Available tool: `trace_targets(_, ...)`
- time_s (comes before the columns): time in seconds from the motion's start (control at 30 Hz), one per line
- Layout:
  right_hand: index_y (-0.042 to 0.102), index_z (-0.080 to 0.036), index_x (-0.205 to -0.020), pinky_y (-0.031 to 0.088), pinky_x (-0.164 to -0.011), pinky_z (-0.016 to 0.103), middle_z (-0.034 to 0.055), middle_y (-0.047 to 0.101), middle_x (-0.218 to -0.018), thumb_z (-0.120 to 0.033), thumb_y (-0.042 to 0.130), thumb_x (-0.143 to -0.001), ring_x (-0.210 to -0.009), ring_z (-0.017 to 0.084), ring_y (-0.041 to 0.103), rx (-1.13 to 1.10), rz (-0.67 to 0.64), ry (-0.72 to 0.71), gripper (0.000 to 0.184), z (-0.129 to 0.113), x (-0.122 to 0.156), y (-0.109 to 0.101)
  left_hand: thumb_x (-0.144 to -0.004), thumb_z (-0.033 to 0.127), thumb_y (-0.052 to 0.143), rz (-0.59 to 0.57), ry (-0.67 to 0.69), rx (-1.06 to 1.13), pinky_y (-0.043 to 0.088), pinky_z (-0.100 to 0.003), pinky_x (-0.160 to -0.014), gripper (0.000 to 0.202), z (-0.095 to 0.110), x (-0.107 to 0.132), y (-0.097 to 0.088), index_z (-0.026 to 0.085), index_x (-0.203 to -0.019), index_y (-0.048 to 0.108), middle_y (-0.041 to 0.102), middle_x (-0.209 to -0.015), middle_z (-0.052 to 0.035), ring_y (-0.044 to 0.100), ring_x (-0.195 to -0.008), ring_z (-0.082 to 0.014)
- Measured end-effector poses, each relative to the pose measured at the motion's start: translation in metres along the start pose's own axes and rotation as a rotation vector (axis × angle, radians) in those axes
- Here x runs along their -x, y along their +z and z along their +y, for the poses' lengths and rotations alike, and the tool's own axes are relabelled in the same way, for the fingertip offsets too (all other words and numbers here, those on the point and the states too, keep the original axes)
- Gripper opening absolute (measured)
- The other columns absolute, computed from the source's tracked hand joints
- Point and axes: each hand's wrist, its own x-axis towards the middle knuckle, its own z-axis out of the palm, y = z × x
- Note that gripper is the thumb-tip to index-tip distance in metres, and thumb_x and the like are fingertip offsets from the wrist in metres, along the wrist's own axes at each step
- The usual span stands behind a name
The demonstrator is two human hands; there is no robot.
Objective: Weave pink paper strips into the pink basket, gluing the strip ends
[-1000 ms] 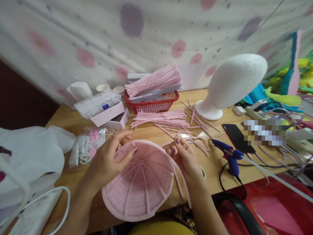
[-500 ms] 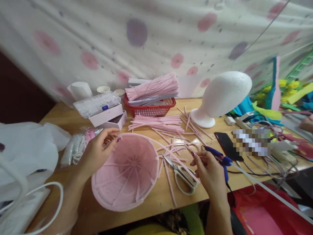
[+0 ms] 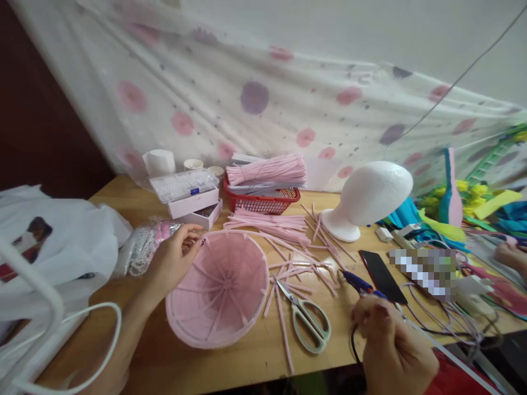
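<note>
A deep pink bowl-shaped piece (image 3: 218,296) made of pipe cleaners lies tilted with its mouth towards me, ribs spreading from its centre. My left hand (image 3: 181,255) pinches its upper left rim, the thumb at the inner edge. At the right, my right hand (image 3: 395,340) is closed around a blue glue gun (image 3: 357,282), its nozzle pointing left and a long white glue stick (image 3: 448,348) trailing behind. Scissors (image 3: 310,323) with pale handles lie between the bowl and the glue gun. Loose pink pipe cleaners (image 3: 286,334) are strewn around them.
Behind stand a red basket (image 3: 263,204) of pipe cleaner bundles, a white foam head (image 3: 373,192) and a clear bead box (image 3: 185,186). A black phone (image 3: 382,274) and tangled cables lie right. Another person's hand (image 3: 513,255) shows at the far right edge.
My right hand has let go of the thin pink strip and moved right and down onto the glue gun, which has turned. My left hand stays at the rim. The view has tipped upward.
</note>
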Motion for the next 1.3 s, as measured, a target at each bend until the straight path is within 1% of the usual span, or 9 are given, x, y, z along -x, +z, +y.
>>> trace_targets(0.07,0.061,-0.024,-0.064,0.049,-0.073,0.035,0.0048,0.07,-0.081,-0.032,0.065,-0.101,-0.078,0.022,0.066,0.017,-0.152,-0.181,0.038,-0.011,-0.009,0.014,-0.086,0.04,0.059,0.003,0.009,0.014,0.063,-0.036,-0.075,0.034,0.005,0.005,0.001,0.021,-0.113,0.065,0.08,-0.098,-0.0086,0.077,-0.084,-0.0233)
trace_targets(0.13,0.074,-0.027,-0.094,0.054,-0.088,0.039,0.0074,0.075,-0.107,-0.028,0.067,-0.099,-0.103,0.026,0.071,0.058,-0.307,-0.254,0.008,-0.019,-0.021,0.035,-0.086,0.039,0.059,0.009,0.014,0.026,0.062,-0.034,-0.073,0.035,0.012,0.011,0.002,0.02,-0.115,0.065,0.08,-0.098,-0.0082,0.076,-0.08,-0.0219)
trace_targets(0.2,0.073,-0.029,-0.121,0.054,-0.1,0.043,0.0089,0.075,-0.124,-0.026,0.063,-0.101,-0.119,0.028,0.07,0.065,-0.435,-0.285,0.022,-0.022,-0.029,0.059,-0.086,0.039,0.059,0.015,0.013,0.035,0.061,-0.033,-0.069,0.036,0.019,0.018,0.002,0.02,-0.115,0.065,0.079,-0.098,-0.0077,0.074,-0.076,-0.0204)
trace_targets(0.3,0.07,-0.03,-0.132,0.056,-0.1,0.043,0.0088,0.077,-0.126,-0.026,0.058,-0.103,-0.118,0.028,0.071,0.1,-0.539,-0.287,0.031,-0.019,-0.033,0.084,-0.087,0.04,0.059,0.036,0.018,0.046,0.061,-0.032,-0.068,0.034,0.028,0.027,0.001,0.021,-0.114,0.066,0.079,-0.095,-0.0065,0.072,-0.072,-0.0189)
trace_targets(0.43,0.075,-0.03,-0.125,0.058,-0.079,0.035,0.0051,0.083,-0.102,-0.026,0.058,-0.103,-0.089,0.024,0.077,0.145,-0.603,-0.252,0.028,-0.014,-0.03,0.091,-0.087,0.038,0.059,0.07,0.046,0.055,0.062,-0.031,-0.067,0.03,0.034,0.033,0.001,0.022,-0.112,0.067,0.078,-0.091,-0.0048,0.072,-0.07,-0.0179)
trace_targets(0.57,0.079,-0.025,-0.105,0.056,-0.072,0.029,0.0048,0.08,-0.093,-0.02,0.058,-0.102,-0.083,0.02,0.075,0.088,-0.569,-0.266,0.022,-0.017,-0.028,0.086,-0.089,0.038,0.062,0.077,0.056,0.06,0.062,-0.03,-0.067,0.029,0.036,0.037,0.003,0.023,-0.113,0.067,0.078,-0.092,-0.0039,0.073,-0.071,-0.0171)
trace_targets(0.87,0.076,-0.023,-0.092,0.047,-0.056,0.024,-0.0011,0.07,-0.071,-0.017,0.06,-0.098,-0.054,0.011,0.058,0.135,-0.516,-0.259,0.018,-0.028,-0.022,0.089,-0.09,0.032,0.061,0.087,0.068,0.043,0.063,-0.029,-0.069,0.026,0.04,0.042,0.007,0.023,-0.114,0.067,0.078,-0.093,-0.0029,0.074,-0.073,-0.0168)
trace_targets(1.13,0.074,-0.023,-0.092,0.05,-0.06,0.026,-0.0007,0.068,-0.071,-0.016,0.061,-0.098,-0.059,0.013,0.06,0.12,-0.513,-0.306,0.016,-0.023,-0.019,0.092,-0.095,0.03,0.061,0.108,0.163,-0.024,0.064,-0.032,-0.075,0.023,0.038,0.046,0.009,0.025,-0.116,0.067,0.079,-0.093,-0.0016,0.075,-0.077,-0.0178)
trace_targets(1.3,0.074,-0.024,-0.096,0.053,-0.065,0.027,0.002,0.068,-0.083,-0.013,0.064,-0.097,-0.072,0.015,0.066,0.053,-0.455,-0.287,0.015,-0.02,-0.013,0.094,-0.096,0.03,0.062,0.135,0.168,-0.052,0.063,-0.031,-0.071,0.021,0.037,0.051,0.007,0.024,-0.115,0.067,0.08,-0.095,-0.0022,0.076,-0.078,-0.0184)
